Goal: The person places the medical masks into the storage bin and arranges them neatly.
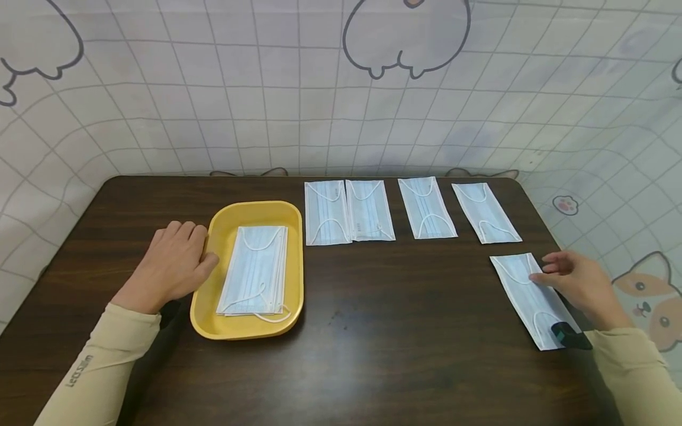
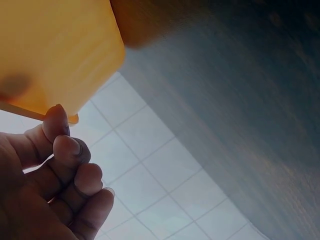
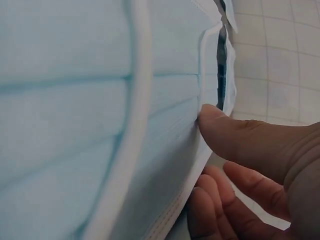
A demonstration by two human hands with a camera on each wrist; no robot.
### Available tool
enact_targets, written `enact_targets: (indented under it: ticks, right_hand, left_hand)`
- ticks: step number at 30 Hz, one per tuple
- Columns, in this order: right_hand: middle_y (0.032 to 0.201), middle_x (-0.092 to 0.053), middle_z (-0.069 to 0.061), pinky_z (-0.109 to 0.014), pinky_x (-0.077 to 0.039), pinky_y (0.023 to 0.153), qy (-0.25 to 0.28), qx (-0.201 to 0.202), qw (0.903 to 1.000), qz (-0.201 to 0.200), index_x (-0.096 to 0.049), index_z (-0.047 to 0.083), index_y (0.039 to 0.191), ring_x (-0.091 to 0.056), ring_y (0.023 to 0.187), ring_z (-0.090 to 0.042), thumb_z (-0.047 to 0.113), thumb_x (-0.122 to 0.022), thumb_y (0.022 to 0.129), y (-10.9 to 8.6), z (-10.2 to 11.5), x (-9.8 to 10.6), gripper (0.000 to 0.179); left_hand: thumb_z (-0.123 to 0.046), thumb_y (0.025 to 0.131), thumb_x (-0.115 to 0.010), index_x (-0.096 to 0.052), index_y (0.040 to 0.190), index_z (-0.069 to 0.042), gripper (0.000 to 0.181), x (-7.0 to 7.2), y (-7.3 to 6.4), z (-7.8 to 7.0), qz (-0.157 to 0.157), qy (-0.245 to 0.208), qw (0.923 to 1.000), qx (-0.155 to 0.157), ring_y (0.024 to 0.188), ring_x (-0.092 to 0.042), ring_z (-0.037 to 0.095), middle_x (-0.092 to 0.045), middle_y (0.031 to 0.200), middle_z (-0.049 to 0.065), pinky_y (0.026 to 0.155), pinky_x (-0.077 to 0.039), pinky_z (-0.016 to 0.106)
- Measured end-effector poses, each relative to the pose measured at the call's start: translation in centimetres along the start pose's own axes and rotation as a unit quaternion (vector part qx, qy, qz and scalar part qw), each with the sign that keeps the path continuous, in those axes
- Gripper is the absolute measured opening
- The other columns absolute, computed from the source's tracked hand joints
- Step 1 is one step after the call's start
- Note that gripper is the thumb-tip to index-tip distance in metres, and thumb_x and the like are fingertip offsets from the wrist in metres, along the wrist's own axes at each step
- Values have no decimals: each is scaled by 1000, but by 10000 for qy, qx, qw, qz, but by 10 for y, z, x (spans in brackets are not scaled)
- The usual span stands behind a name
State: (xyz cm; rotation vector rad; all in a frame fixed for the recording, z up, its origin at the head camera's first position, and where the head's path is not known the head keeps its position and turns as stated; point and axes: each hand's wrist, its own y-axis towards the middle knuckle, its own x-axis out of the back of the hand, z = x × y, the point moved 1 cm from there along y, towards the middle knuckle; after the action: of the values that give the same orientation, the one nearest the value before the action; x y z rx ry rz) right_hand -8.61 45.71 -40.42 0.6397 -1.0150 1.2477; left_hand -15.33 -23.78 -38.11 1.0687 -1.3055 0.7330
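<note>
A yellow tray [image 1: 301,260] on the dark table holds a stack of light blue face masks [image 1: 253,269] with white ear loops. My left hand [image 1: 173,260] grips the tray's left rim, its thumb at the rim and the other fingers curled outside, as the left wrist view also shows. At the table's right side, my right hand [image 1: 581,284] pinches the long edge of a single face mask [image 1: 524,290]. In the right wrist view, its thumb [image 3: 220,127] lies on the mask's upper face while the other fingers curl at the edge, their tips partly hidden.
Along the table's far edge lie two adjoining masks [image 1: 348,213], then a third mask [image 1: 426,207] and a fourth mask [image 1: 486,213] farther right. A white gridded cloth [image 1: 319,106] with cartoon animals hangs behind the dark wooden table [image 1: 394,331] and down its right side.
</note>
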Motion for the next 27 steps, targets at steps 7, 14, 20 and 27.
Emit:
enact_targets:
  ticks: [7,14,20,27]
  right_hand:
    - [107,-71,-29,-28,-44,65,-190,-173,9992,306,-56,-10,128,-65,92,-36,42,-77,89,0,0,1,67]
    - [102,-71,-25,-29,-43,65,-230,-231,9983,475,-63,-9,122,-60,90,-32,44,-74,91,1,8,2,62]
    - [94,-65,-16,-31,-39,64,-302,-270,9974,596,-67,-7,116,-52,88,-29,41,-74,92,-2,15,1,54]
    - [100,-63,-19,-31,-39,65,-354,-181,9968,699,-64,-4,116,-52,92,-33,34,-72,94,-3,22,0,45]
  left_hand:
    - [-22,91,-51,-50,81,-5,20,-2,1,0,-46,-41,10000,-51,74,-40,27,-46,75,8,68,-30,37]
    - [-21,91,-51,-50,79,-5,20,-2,-2,0,-156,-79,9998,9,73,-40,27,-46,73,8,67,-30,36]
    - [-22,91,-51,-50,80,-5,20,-3,-2,0,-151,-146,9998,6,73,-40,27,-46,73,8,67,-30,37]
    - [-21,91,-52,-51,81,-5,19,-4,-2,0,-208,-178,9996,12,73,-41,27,-47,74,8,67,-31,37]
